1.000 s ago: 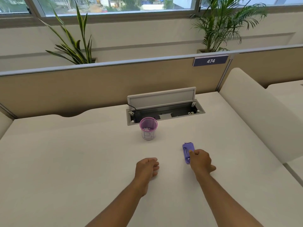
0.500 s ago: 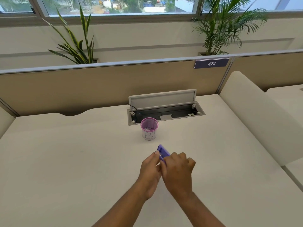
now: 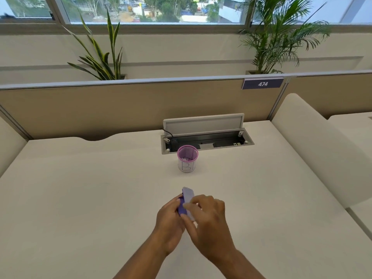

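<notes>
A small purple stapler [image 3: 187, 199] is held above the white desk [image 3: 80, 198], its top arm lifted away from the darker base. My left hand [image 3: 171, 220] grips the base from the left. My right hand [image 3: 207, 218] pinches the raised top arm from the right. Beyond them stands a pink mesh cup [image 3: 187, 161] with a white label and small pale items inside.
An open cable box [image 3: 207, 140] with a raised lid is sunk into the desk behind the cup. A beige partition [image 3: 120, 109] with a "474" tag closes the back. A white padded divider [image 3: 314, 150] borders the right side.
My right hand picked the stapler up from the desk at the right and carried it left to my left hand. Both hands now hold it, and its top arm has swung open.
</notes>
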The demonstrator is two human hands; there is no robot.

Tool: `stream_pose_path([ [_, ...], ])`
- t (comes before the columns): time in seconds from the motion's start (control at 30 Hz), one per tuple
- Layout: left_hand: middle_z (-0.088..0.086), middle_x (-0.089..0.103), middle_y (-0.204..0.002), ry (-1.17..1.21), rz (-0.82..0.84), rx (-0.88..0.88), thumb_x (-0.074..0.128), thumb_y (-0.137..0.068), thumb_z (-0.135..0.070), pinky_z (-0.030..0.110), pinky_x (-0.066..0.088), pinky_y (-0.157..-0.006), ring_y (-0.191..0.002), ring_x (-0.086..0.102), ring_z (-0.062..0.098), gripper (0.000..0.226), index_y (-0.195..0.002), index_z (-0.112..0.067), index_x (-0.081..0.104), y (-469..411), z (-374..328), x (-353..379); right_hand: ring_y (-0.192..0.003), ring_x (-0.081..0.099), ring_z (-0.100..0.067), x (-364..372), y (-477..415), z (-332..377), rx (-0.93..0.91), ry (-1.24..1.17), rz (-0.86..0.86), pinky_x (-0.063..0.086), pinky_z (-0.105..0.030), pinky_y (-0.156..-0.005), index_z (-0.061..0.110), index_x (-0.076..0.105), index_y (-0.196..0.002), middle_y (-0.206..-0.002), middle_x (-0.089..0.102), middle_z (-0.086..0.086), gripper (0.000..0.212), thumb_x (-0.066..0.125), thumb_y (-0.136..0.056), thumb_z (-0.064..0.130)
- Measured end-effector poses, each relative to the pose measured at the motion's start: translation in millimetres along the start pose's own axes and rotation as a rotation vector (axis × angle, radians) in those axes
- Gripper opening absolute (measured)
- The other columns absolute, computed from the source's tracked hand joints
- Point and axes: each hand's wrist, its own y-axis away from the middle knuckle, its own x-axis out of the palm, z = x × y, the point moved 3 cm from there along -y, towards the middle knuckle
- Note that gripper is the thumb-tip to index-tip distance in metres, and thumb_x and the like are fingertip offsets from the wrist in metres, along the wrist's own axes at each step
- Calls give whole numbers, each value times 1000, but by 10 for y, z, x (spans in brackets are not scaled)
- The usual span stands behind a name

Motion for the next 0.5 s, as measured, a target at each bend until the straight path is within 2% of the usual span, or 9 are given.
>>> stream_pose_path([
  [0.1,19,80,-120,41,12,-10,42,-111,-27,42,66,-78,-102,81,30,42,-125,-8,76,63,-43,-30,-108,64,-18,-83,-33,-73,162,-170,50,53,-33,-89,18,73,-119,-121,70,0,34,76,-90,36],
  [0.17,20,78,-126,67,28,-12,41,-112,-34,49,65,-86,-107,79,35,43,-134,-10,70,121,-71,-20,-111,64,-19,-102,-54,-106,197,-213,138,55,-34,-93,15,72,-124,-125,69,0,41,74,-94,41],
  [0.3,22,78,-126,137,8,-17,52,-108,-40,45,66,-74,-105,79,35,42,-131,-12,73,213,-92,-16,-113,63,-17,-124,-33,-94,128,-185,241,53,-28,-95,18,73,-126,-128,70,3,52,73,-90,55],
  [0.4,18,79,-120,117,45,-1,52,-108,-43,39,65,-75,-103,77,30,45,-129,-10,75,256,-93,-22,-107,63,-18,-162,-8,-41,68,-156,248,49,-23,-89,20,73,-123,-125,70,3,53,75,-86,58],
  [0.5,16,79,-118,91,87,37,48,-110,-40,42,64,-84,-103,76,29,43,-128,-13,76,312,-98,7,-100,64,-19,-217,-5,29,-22,-120,229,51,-24,-85,19,74,-114,-118,71,4,46,74,-85,55],
])
